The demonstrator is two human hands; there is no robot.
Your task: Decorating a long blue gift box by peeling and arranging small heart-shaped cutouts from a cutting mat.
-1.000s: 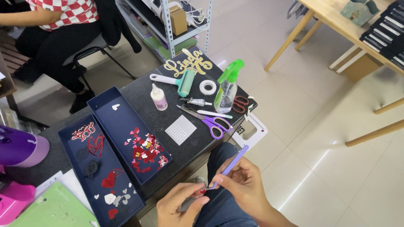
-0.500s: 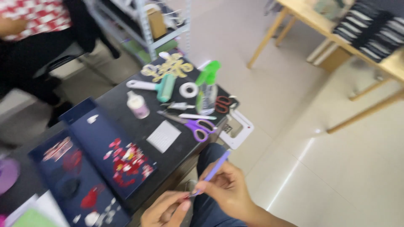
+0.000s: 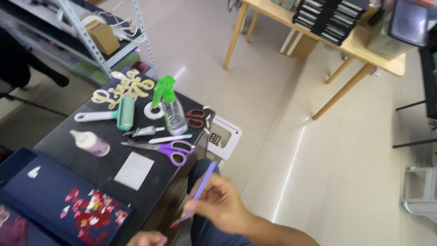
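My right hand (image 3: 223, 205) grips a slim purple tool (image 3: 200, 187) like a pen, its tip pointing down and left near the black table's (image 3: 104, 171) front edge. A small red bit shows at the tool's tip. Only the knuckles of my left hand (image 3: 146, 238) show at the bottom edge, so its grip cannot be told. Left of my hands lies a dark blue tray (image 3: 43, 200) with red and white paper pieces (image 3: 93, 214). Purple scissors (image 3: 170, 149) lie on the table just above my right hand.
On the table are a green-topped spray bottle (image 3: 169, 107), a teal roller (image 3: 119, 115), a glue bottle (image 3: 91, 142), a tape roll (image 3: 151, 110), red scissors (image 3: 195, 118), a white dotted sheet (image 3: 134, 170) and gold lettering (image 3: 125, 86). Metal shelving (image 3: 86, 32) and a wooden table (image 3: 337, 41) stand beyond.
The view has swung right and closer to the table. My right hand with the purple tool sits higher and nearer the table edge; my left hand has dropped almost out of view.
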